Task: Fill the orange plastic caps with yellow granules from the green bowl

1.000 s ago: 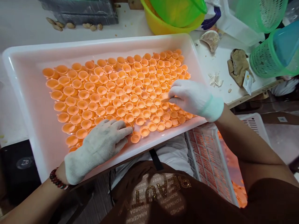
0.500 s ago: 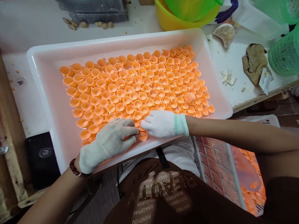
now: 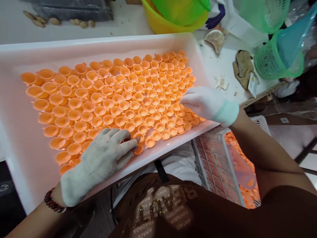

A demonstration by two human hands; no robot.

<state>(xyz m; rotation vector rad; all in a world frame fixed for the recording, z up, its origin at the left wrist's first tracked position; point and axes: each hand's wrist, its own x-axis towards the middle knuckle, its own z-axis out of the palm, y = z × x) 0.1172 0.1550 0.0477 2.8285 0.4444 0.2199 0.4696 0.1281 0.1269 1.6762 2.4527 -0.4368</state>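
A white tray [image 3: 12, 155] in front of me holds a dense layer of small orange plastic cups [image 3: 116, 99], mouths up. My left hand [image 3: 104, 158], in a greyish knit glove, lies flat with spread fingers on the cups at the tray's near edge. My right hand [image 3: 204, 102], in a white glove, is over the cups at the tray's right end with its fingers curled together; what they grip, if anything, is hidden.
Yellow and green basins [image 3: 173, 16] stand behind the tray. Green mesh baskets [image 3: 274, 59] sit at the right on the white table, by a crumpled brown rag [image 3: 244, 66]. A white crate [image 3: 218, 162] with orange parts stands low at my right knee.
My right hand left the near edge beside my left hand and went back to the tray's right end. My left hand stayed on the near cups. The camera shifted.
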